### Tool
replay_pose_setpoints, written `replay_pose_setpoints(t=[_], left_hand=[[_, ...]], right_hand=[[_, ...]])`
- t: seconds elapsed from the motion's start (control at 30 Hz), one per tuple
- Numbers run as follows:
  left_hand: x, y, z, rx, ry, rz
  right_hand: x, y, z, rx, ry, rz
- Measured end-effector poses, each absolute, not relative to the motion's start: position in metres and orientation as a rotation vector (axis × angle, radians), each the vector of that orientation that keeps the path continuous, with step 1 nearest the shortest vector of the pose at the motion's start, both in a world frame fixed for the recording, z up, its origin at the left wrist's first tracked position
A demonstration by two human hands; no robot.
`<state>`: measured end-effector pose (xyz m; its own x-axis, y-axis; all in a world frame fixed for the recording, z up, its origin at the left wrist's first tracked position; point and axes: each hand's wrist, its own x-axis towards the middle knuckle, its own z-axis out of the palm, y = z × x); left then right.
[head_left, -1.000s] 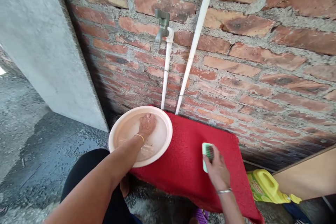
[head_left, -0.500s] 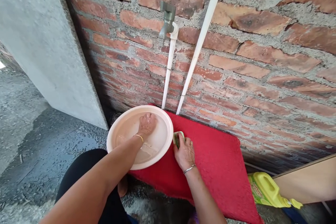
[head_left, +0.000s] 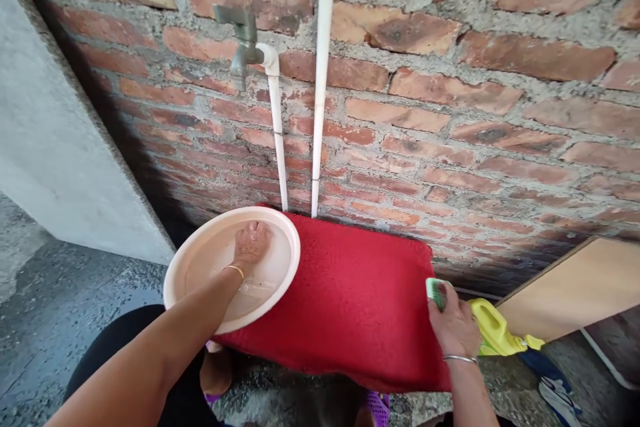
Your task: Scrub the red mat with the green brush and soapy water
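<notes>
My left hand (head_left: 251, 241) is down in the pale pink basin (head_left: 171, 278), in shallow cloudy water. Its fingers look curled, and whatever lies under them is hidden. The basin stands on the left part of a red cloth cover (head_left: 360, 293). At the cover's right edge, my right hand (head_left: 455, 325) is closed around a green and white sponge (head_left: 437, 291). Part of the sponge shows beyond the fingers.
A metal tap (head_left: 243, 40) and white pipes (head_left: 321, 80) run along the brick wall (head_left: 450, 113). On the left leans a grey slab (head_left: 65, 133). Right of the cover are a yellow bottle (head_left: 493, 327), a tan board (head_left: 575, 287) and a slipper (head_left: 557, 397). The floor is wet.
My right hand has moved with the sponge from beside the basin to the right edge of the red cover. My left hand stays in the basin. The view has swung right.
</notes>
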<state>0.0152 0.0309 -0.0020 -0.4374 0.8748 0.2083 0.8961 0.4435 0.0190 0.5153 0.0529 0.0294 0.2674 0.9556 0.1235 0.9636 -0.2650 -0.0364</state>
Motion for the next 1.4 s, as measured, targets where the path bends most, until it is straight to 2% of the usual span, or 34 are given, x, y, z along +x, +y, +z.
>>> replay_pose_setpoints(t=[0.17, 0.43, 0.6, 0.77, 0.93, 1.23, 1.4], left_hand=[[0.015, 0.032, -0.003, -1.544, -2.480, -0.143], [0.008, 0.034, -0.013, -1.514, -2.405, -0.127], [0.008, 0.034, -0.012, -1.515, -2.432, -0.091], [0.007, 0.033, -0.011, -1.542, -2.416, -0.114], [0.006, 0.032, -0.012, -1.553, -2.400, -0.125], [0.006, 0.030, -0.006, -1.593, -2.420, -0.105], [0.003, 0.028, -0.007, -1.602, -2.425, -0.081]], right_hand=[[0.515, 0.054, 0.033, -2.402, -1.676, -0.014], [0.350, 0.044, 0.031, -1.725, -2.215, 0.309], [0.255, 0.037, 0.033, -1.622, -2.370, 0.377], [0.221, 0.039, 0.028, -1.489, -2.488, 0.439], [0.266, 0.062, 0.024, -1.620, -2.439, 0.332], [0.438, 0.107, 0.028, -2.074, -2.214, -0.012], [0.510, 0.119, 0.032, -2.400, -1.762, -0.064]])
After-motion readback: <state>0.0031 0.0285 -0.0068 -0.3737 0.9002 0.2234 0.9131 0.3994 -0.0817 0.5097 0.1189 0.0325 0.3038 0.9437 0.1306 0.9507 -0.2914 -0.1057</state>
